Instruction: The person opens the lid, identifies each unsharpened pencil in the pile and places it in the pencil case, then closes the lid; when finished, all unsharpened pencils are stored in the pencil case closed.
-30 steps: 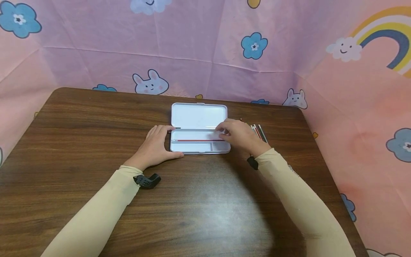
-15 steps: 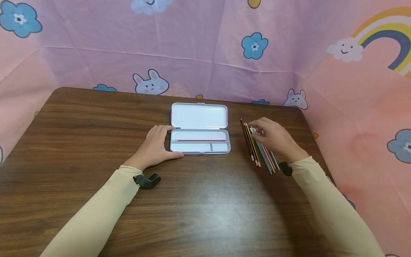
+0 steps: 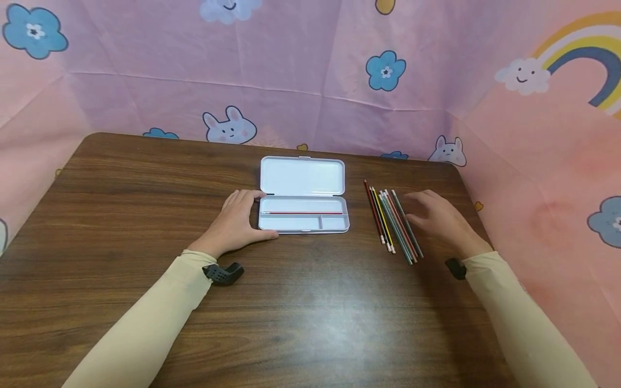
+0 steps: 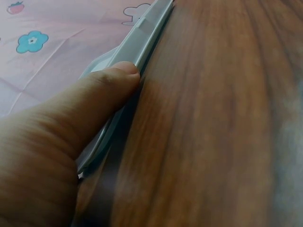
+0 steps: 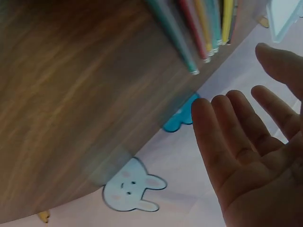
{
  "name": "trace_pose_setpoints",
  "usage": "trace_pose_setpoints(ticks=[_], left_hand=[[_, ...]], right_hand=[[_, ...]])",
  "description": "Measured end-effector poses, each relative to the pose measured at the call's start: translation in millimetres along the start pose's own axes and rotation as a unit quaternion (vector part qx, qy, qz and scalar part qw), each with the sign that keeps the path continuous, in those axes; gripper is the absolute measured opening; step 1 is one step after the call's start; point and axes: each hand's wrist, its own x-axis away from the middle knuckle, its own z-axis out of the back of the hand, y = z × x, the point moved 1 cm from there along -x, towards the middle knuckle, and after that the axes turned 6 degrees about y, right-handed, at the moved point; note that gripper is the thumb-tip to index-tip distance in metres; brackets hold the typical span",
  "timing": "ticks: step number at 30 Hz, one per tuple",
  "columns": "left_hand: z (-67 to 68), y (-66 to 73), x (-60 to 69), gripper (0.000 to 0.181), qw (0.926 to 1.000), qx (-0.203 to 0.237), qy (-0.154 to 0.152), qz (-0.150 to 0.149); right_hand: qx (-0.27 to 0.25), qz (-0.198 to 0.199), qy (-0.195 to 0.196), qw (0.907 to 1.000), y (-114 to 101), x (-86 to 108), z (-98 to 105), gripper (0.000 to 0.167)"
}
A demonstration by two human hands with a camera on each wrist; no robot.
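A white pencil case (image 3: 303, 177) lies open on the table, its lid tipped back. One red pencil (image 3: 305, 213) rests lengthwise inside, along the divider. My left hand (image 3: 235, 222) grips the left end of the case, thumb on the front edge and fingers at the back; in the left wrist view the thumb (image 4: 106, 85) presses the rim. To the right of the case several pencils (image 3: 390, 223) lie in a loose row, red, black, yellow and grey-green among them. Just right of that row hovers my right hand (image 3: 441, 221), fingers extended and holding nothing, also visible in the right wrist view.
The brown wooden table (image 3: 301, 312) runs back to a pink and lilac patterned cloth (image 3: 301, 70), which also hangs along both sides. Each wrist carries a small black device (image 3: 223, 274).
My right hand has left the case's right side and moved right, over the pencils and past them. The left hand stays on the case.
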Motion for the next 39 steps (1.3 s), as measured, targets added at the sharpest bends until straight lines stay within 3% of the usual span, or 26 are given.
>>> trace_pose_setpoints(ticks=[14,21,31,39], left_hand=[[-0.2,0.8,-0.1,0.102,1.0,0.002,-0.005,-0.002],[-0.5,-0.6,0.3,0.103,1.0,0.003,-0.007,0.001],[-0.2,-0.8,0.8,0.102,1.0,-0.001,-0.004,-0.002],[1.1,0.2,0.2,0.101,1.0,-0.004,-0.005,-0.001]], right_hand=[[-0.051,-0.07,-0.043,0.9954,28,28.7,-7,0.054],[-0.05,-0.061,-0.047,0.9957,31,39.4,-14,0.042],[-0.034,-0.023,-0.022,0.9989,33,40.7,-24,0.037],[-0.038,-0.037,-0.032,0.9981,31,40.9,-23,0.035]])
